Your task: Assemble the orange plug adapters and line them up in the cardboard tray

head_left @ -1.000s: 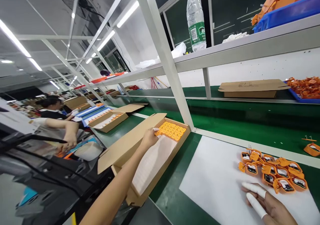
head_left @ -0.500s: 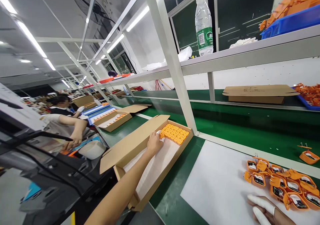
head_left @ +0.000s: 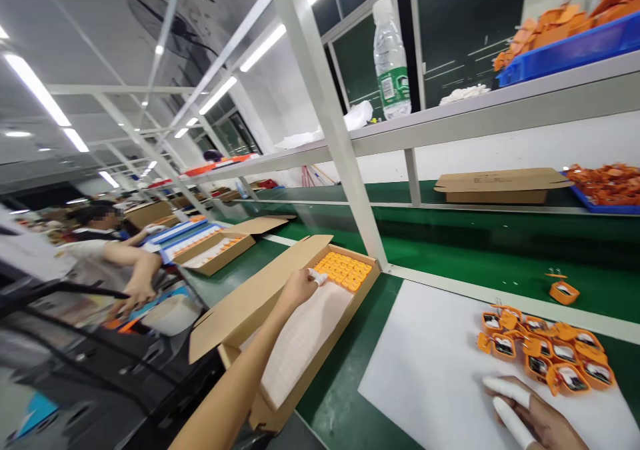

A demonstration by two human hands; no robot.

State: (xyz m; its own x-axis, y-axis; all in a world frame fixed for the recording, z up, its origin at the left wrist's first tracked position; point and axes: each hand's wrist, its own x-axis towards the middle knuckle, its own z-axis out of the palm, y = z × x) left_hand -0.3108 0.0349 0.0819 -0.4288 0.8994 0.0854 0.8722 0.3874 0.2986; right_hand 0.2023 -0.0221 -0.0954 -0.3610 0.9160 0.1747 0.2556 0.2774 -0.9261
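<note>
My left hand (head_left: 299, 287), with white finger cots on its fingertips, reaches into an open cardboard box (head_left: 305, 393). Its thumb and forefinger are slightly apart beside a block of orange pieces (head_left: 344, 270), which fill the box's far end in close rows. Thin white sheeting (head_left: 305, 340) covers the rest of the box floor. On the right, my right hand (head_left: 533, 413) hovers low over a white paper sheet (head_left: 415, 357). Its capped fingers are stretched out and hold nothing. Just beyond them stands a cluster of small orange casings (head_left: 564, 353) with dark and white insides.
One orange casing (head_left: 564, 293) stands apart on the green surface. A white frame post (head_left: 345, 163) rises behind the box. Above runs a shelf with a water bottle (head_left: 391, 63) and a blue bin (head_left: 575, 47). Another person (head_left: 125, 270) works at left, near another box (head_left: 217, 253).
My left hand has drawn back slightly from the orange pieces, and its fingertips have parted from the piece they were on. My right hand stays by the casings. The view has shifted a little.
</note>
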